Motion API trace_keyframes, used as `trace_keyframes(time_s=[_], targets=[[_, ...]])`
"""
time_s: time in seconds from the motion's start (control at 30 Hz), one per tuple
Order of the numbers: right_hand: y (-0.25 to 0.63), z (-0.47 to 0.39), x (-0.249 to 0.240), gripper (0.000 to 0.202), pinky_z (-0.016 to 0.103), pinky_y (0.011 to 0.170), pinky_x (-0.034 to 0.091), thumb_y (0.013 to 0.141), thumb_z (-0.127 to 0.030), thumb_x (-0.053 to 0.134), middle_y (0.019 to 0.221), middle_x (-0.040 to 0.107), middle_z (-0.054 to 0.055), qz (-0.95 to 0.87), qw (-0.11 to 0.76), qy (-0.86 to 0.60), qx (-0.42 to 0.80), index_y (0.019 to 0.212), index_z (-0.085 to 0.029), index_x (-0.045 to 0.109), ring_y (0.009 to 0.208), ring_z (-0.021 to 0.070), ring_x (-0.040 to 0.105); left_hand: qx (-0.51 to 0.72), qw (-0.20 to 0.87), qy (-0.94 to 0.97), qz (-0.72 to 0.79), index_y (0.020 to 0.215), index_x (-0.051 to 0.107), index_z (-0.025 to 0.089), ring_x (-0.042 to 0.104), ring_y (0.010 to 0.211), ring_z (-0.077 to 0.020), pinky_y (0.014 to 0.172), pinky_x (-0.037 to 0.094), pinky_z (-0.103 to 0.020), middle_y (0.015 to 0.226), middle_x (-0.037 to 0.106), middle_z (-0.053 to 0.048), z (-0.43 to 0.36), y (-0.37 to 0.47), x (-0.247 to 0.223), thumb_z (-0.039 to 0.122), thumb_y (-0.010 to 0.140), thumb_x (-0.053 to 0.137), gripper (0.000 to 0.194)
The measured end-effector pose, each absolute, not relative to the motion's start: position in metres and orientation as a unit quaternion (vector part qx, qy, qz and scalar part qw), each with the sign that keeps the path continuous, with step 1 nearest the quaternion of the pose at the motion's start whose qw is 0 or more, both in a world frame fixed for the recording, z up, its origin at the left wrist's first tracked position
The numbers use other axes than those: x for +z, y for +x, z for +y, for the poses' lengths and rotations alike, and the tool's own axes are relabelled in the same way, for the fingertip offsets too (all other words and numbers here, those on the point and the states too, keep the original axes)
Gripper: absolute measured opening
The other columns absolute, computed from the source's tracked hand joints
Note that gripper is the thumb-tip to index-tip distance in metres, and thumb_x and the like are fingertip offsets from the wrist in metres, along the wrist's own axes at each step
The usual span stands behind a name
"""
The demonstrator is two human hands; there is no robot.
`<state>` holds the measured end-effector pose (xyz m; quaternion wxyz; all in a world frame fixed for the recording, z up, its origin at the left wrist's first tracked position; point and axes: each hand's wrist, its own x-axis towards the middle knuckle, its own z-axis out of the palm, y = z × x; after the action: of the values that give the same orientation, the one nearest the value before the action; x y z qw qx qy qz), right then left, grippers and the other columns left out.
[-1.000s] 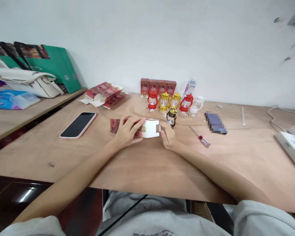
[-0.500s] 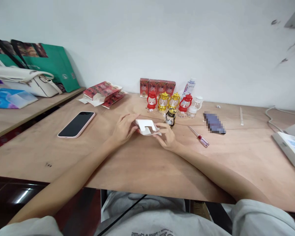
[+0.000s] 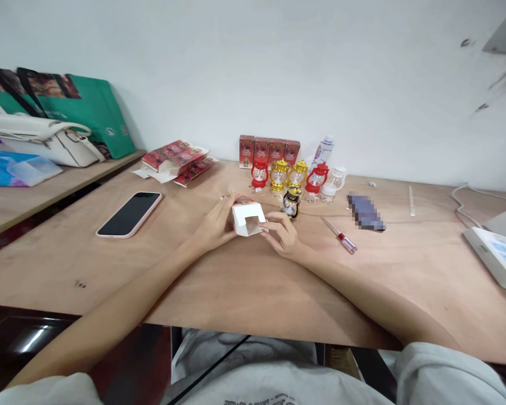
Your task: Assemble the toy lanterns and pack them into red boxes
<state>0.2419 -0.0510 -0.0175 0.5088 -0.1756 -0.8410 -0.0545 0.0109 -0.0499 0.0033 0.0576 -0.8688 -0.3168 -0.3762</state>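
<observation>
A small red cardboard box (image 3: 248, 212) is tilted toward me, its white flap and open end showing. My left hand (image 3: 217, 224) grips it from the left side, fingers along its wall. At the box's right edge, my right hand (image 3: 283, 233) pinches a white flap between thumb and fingers. Just beyond the right hand stands a black and gold mini lantern (image 3: 290, 203). Behind that are a red lantern (image 3: 260, 173), gold lanterns (image 3: 279, 175), another red lantern (image 3: 317, 178) and a white lantern (image 3: 334, 181).
Several upright red boxes (image 3: 262, 151) stand by the wall near a bottle (image 3: 322, 151). Flattened red boxes (image 3: 175, 158) lie back left, a phone (image 3: 130, 215) nearer. A screwdriver (image 3: 339, 235), a pixelated dark item (image 3: 366, 211) and a white device (image 3: 495, 256) are on the right.
The box has opened from a flatter shape into a squared one, its end now facing me. My right hand has shifted slightly at the flap.
</observation>
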Motion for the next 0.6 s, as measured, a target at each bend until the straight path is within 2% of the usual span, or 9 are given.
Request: trace_keyframes(time_s=[0.17,0.27,0.4,0.5,0.6], targets=[[0.241,-0.052,-0.018,0.031,0.036,0.082,0.055,0.090,-0.018,0.047,0.112,0.051,0.013,-0.845,0.509,-0.160,-0.027,0.120,-0.020,0.053,0.099,0.0194,0.058,-0.376,0.068,-0.875,-0.298,0.149,-0.002,0.019,0.047,0.126,-0.0316,0.099,0.046,-0.050,0.138,0.045,-0.019,-0.049,0.010,0.005,0.040,0.086,0.054,0.087],[0.241,-0.052,-0.018,0.030,0.037,0.084,0.055,0.090,-0.017,0.045,0.113,0.050,0.013,-0.844,0.506,-0.174,-0.033,0.119,-0.021,0.053,0.100,0.0194,0.058,-0.373,0.084,-0.874,-0.300,0.148,0.009,0.021,0.049,0.123,-0.0307,0.098,0.044,-0.049,0.134,0.050,-0.017,-0.050,0.008,0.010,0.041,0.082,0.060,0.085],[0.242,-0.050,-0.020,0.026,0.039,0.086,0.054,0.092,-0.019,0.042,0.115,0.051,0.013,-0.841,0.504,-0.196,-0.033,0.115,-0.021,0.054,0.103,0.0196,0.058,-0.339,0.129,-0.886,-0.290,0.143,0.028,0.016,0.053,0.115,-0.0316,0.094,0.044,-0.046,0.130,0.053,-0.016,-0.052,0.003,0.018,0.048,0.079,0.061,0.078],[0.242,-0.050,-0.019,0.027,0.038,0.087,0.054,0.093,-0.018,0.039,0.115,0.051,0.012,-0.845,0.496,-0.199,-0.031,0.115,-0.022,0.054,0.105,0.0186,0.057,-0.317,0.125,-0.904,-0.257,0.141,0.031,0.014,0.057,0.107,-0.0286,0.089,0.046,-0.042,0.125,0.058,-0.017,-0.052,0.002,0.019,0.047,0.079,0.062,0.077],[0.243,-0.051,-0.017,0.029,0.039,0.091,0.053,0.093,-0.018,0.037,0.121,0.049,0.014,-0.858,0.482,-0.173,-0.021,0.116,-0.021,0.054,0.113,0.0195,0.054,-0.283,0.103,-0.922,-0.245,0.139,0.034,0.014,0.059,0.104,-0.0279,0.087,0.048,-0.039,0.125,0.058,-0.016,-0.054,0.006,0.017,0.037,0.078,0.063,0.071]])
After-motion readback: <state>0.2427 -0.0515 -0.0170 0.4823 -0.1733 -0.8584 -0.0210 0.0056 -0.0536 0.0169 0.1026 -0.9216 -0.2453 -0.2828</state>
